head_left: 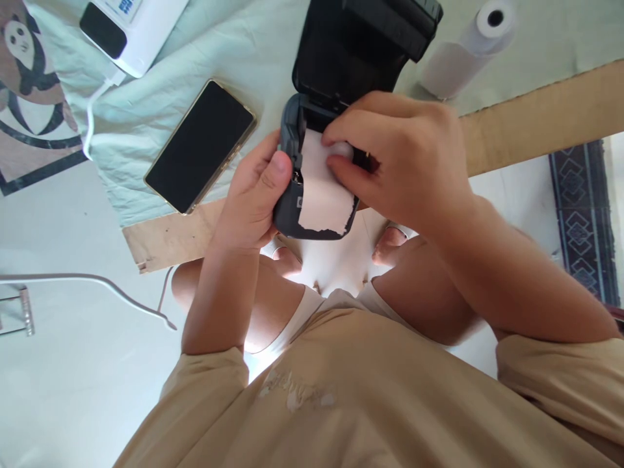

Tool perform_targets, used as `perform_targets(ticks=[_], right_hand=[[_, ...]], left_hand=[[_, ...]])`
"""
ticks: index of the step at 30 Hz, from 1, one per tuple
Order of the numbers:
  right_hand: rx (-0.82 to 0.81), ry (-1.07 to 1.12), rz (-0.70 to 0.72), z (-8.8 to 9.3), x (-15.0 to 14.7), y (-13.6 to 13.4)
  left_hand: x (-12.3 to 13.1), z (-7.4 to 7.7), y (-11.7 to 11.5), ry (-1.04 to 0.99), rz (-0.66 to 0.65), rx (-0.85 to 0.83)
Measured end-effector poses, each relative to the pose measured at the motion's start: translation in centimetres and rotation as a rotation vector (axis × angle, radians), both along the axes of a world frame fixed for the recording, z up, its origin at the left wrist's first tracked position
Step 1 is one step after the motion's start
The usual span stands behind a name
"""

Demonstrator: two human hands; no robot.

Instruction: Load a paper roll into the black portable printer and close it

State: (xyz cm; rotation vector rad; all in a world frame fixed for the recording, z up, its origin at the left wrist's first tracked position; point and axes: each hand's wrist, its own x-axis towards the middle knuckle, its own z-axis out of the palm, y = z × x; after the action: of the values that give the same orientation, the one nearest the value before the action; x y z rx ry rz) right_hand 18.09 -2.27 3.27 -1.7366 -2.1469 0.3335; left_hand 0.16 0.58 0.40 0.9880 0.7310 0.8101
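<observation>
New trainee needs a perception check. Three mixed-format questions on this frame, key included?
1. Multiple choice. Which does the right hand touch?
a) a white cable
b) the paper strip
c) a patterned rug
2. True or false: the left hand holds the dark device, whose lid is open.
3. Fill in: in the picture, the phone lies to the ____ of the dark device.

Key: 1 b; 2 true; 3 left.

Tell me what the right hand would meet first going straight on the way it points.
Probably the white paper, which the fingers of the right hand seem to touch; past it, the side of the dark device, then the left hand. Depth is unclear here.
</observation>
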Motion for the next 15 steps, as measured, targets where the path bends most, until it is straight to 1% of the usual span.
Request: perform_targets(ticks=[5, 8, 10, 12, 15], right_hand=[[-0.119, -0.072, 0.012, 0.3, -0.2, 0.0], [-0.142, 0.002, 0.021, 0.5, 0.1, -0.1], [-0.142, 0.128, 0.022, 0.7, 0.3, -0.2], [-0.131, 0.296, 0.033, 0.9, 0.6, -0.3], [-0.102, 0.659, 0.06, 1.0, 1.1, -0.2]], left_hand=[[-0.2, 0.0, 0.1, 0.033, -0.019, -0.031], [-0.4, -0.3, 0.2, 0.018, -0.054, -0.002], [-0.4, -0.5, 0.2, 0.002, -0.038, 0.012], [-0.3, -0.6, 0.2, -0.025, 0.004, 0.021], [-0.1, -0.7, 0.3, -0.063, 0.07, 0.037]])
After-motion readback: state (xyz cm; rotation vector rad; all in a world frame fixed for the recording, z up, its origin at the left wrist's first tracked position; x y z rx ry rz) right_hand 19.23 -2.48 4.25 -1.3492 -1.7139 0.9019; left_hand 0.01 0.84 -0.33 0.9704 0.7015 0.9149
